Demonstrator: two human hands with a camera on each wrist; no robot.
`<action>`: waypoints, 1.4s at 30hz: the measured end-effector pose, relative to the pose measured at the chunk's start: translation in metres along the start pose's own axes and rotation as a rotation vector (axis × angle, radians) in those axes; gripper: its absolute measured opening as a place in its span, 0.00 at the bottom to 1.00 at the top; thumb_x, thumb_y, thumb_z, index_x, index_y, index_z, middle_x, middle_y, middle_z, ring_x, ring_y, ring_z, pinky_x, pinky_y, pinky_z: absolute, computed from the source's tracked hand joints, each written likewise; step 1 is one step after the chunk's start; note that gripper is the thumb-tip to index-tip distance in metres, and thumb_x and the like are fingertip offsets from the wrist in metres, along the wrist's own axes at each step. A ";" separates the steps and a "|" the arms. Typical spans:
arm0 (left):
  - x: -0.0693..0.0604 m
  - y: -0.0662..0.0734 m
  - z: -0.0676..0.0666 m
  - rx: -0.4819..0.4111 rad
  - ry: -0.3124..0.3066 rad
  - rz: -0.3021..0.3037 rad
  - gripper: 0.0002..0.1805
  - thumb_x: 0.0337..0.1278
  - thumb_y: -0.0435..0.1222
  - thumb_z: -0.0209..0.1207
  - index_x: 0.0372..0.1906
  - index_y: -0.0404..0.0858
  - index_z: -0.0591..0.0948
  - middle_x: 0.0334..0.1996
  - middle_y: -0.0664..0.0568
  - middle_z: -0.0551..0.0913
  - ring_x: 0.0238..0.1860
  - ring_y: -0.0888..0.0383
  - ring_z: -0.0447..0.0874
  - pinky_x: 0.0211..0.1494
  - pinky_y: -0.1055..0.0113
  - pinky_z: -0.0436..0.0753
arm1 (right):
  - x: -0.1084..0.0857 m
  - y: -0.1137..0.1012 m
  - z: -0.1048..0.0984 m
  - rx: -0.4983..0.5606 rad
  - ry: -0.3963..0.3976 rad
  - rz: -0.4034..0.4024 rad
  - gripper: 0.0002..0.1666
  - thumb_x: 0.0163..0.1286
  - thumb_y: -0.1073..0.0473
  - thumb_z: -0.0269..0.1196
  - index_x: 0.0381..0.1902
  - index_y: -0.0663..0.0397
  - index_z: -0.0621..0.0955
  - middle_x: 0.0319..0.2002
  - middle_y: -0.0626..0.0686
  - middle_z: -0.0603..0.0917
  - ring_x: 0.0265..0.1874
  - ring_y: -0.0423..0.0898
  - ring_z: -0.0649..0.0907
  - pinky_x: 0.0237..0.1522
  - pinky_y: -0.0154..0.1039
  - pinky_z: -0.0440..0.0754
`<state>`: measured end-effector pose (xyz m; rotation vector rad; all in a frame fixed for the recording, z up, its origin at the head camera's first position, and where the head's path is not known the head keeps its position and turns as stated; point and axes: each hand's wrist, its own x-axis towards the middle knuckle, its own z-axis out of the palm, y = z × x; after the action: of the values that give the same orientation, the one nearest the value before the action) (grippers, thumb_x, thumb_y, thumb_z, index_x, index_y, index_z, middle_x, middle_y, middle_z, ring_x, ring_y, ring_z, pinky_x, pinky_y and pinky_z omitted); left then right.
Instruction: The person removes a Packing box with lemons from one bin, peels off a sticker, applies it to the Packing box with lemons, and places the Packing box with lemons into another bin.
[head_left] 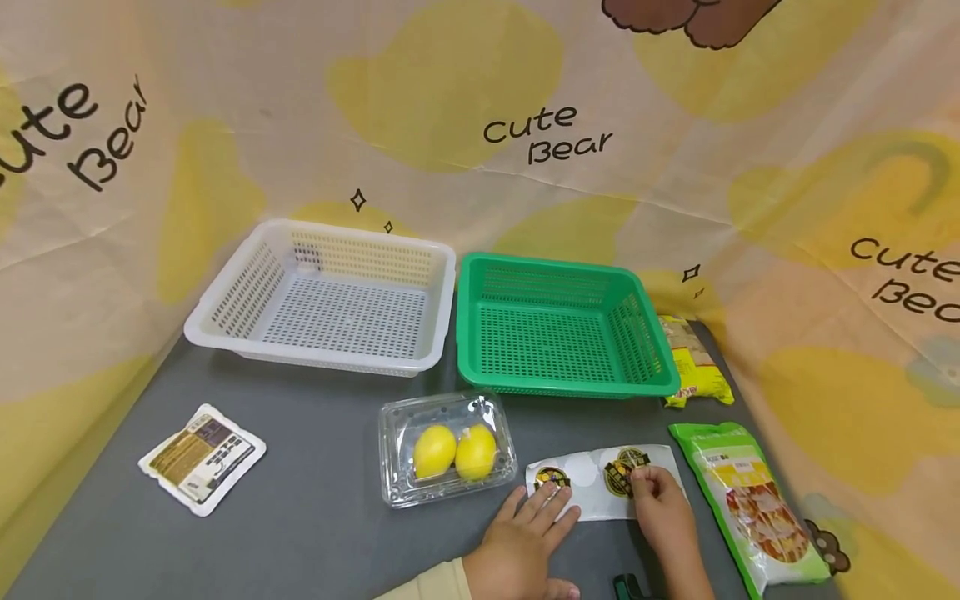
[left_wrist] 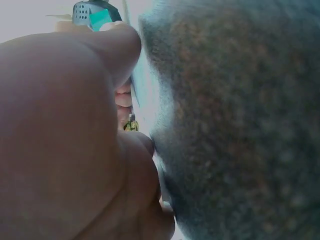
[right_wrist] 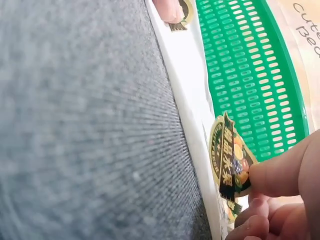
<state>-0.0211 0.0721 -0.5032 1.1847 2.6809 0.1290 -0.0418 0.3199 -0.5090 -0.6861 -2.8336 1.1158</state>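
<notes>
A white sheet (head_left: pixel 588 465) bearing round black-and-gold stickers lies on the grey table. My left hand (head_left: pixel 517 546) is spread flat, its fingertips resting on the sheet's left end by one sticker (head_left: pixel 552 477). Between thumb and fingers, my right hand (head_left: pixel 667 521) pinches the edge of another sticker (head_left: pixel 621 472); in the right wrist view this sticker (right_wrist: pixel 231 160) stands partly raised from the sheet (right_wrist: pixel 187 85). Left of the sheet is a clear lidded box (head_left: pixel 397 467) with two lemons (head_left: pixel 435 452). The left wrist view shows mostly the hand (left_wrist: pixel 65 135) and the table surface.
A white basket (head_left: pixel 345 354) and a green basket (head_left: pixel 562 387) stand at the back. On the right lie a green snack bag (head_left: pixel 765 517) and a yellow packet (head_left: pixel 697 371). A flat white packet (head_left: pixel 202 458) is at the left, a dark green object (head_left: pixel 628 587) at the front edge.
</notes>
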 end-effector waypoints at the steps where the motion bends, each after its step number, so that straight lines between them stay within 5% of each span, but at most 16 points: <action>1: 0.000 0.000 0.001 0.001 0.004 -0.002 0.51 0.65 0.77 0.45 0.85 0.54 0.60 0.85 0.58 0.52 0.84 0.57 0.47 0.80 0.53 0.59 | 0.000 -0.001 0.000 0.007 0.002 -0.002 0.16 0.83 0.55 0.57 0.50 0.66 0.79 0.36 0.57 0.78 0.38 0.54 0.76 0.40 0.46 0.71; 11: 0.006 0.004 -0.001 -0.048 0.014 0.009 0.44 0.72 0.72 0.44 0.82 0.53 0.67 0.84 0.57 0.57 0.84 0.56 0.50 0.78 0.50 0.63 | -0.012 -0.019 -0.003 0.135 0.093 -0.072 0.10 0.81 0.61 0.60 0.46 0.67 0.79 0.36 0.53 0.75 0.33 0.43 0.73 0.36 0.35 0.70; 16: 0.008 0.008 -0.001 -0.010 0.127 0.021 0.40 0.76 0.70 0.43 0.77 0.50 0.74 0.82 0.56 0.60 0.82 0.50 0.54 0.72 0.51 0.70 | -0.019 -0.050 -0.012 0.153 0.036 -0.074 0.14 0.86 0.54 0.55 0.52 0.61 0.76 0.48 0.59 0.81 0.42 0.48 0.78 0.41 0.38 0.75; 19: 0.005 0.009 -0.005 -0.012 0.292 0.042 0.32 0.77 0.64 0.50 0.70 0.49 0.81 0.73 0.55 0.71 0.72 0.52 0.67 0.57 0.62 0.77 | -0.023 -0.071 -0.013 0.204 0.003 -0.116 0.13 0.86 0.54 0.55 0.53 0.59 0.75 0.44 0.57 0.82 0.41 0.45 0.79 0.39 0.37 0.76; 23: -0.008 0.001 -0.016 -0.175 0.649 0.016 0.13 0.71 0.42 0.63 0.55 0.47 0.88 0.50 0.57 0.82 0.48 0.59 0.77 0.44 0.70 0.78 | -0.028 -0.097 -0.004 0.317 -0.041 -0.255 0.08 0.84 0.61 0.57 0.51 0.61 0.75 0.36 0.53 0.80 0.32 0.42 0.77 0.33 0.37 0.73; 27: -0.023 -0.022 -0.032 -0.426 0.978 -0.106 0.14 0.60 0.27 0.64 0.47 0.44 0.89 0.39 0.58 0.86 0.39 0.61 0.80 0.44 0.68 0.80 | -0.031 -0.123 0.014 0.364 -0.103 -0.374 0.05 0.82 0.61 0.61 0.48 0.58 0.79 0.33 0.51 0.80 0.28 0.43 0.76 0.31 0.37 0.74; 30: -0.032 -0.045 -0.042 -0.537 1.092 -0.216 0.14 0.61 0.25 0.64 0.49 0.41 0.89 0.39 0.57 0.87 0.38 0.62 0.82 0.41 0.67 0.82 | -0.034 -0.141 0.031 0.362 -0.142 -0.414 0.03 0.80 0.59 0.64 0.45 0.52 0.82 0.32 0.49 0.81 0.27 0.44 0.77 0.31 0.38 0.76; 37: -0.047 -0.080 -0.054 -0.683 1.042 -0.492 0.14 0.65 0.30 0.67 0.55 0.40 0.87 0.33 0.60 0.84 0.30 0.60 0.76 0.28 0.69 0.74 | -0.040 -0.172 0.067 0.320 -0.238 -0.486 0.07 0.77 0.55 0.68 0.45 0.51 0.85 0.32 0.47 0.86 0.26 0.44 0.78 0.27 0.36 0.75; 42: -0.054 -0.093 -0.054 -0.647 0.995 -0.568 0.12 0.61 0.30 0.70 0.49 0.40 0.88 0.29 0.60 0.83 0.31 0.57 0.73 0.33 0.64 0.73 | -0.039 -0.181 0.086 0.238 -0.244 -0.536 0.06 0.76 0.54 0.70 0.45 0.49 0.86 0.30 0.44 0.84 0.25 0.41 0.77 0.26 0.36 0.76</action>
<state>-0.0648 -0.0304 -0.4572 0.0973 3.1257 1.6940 -0.0926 0.1319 -0.4495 0.2315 -2.7277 1.4557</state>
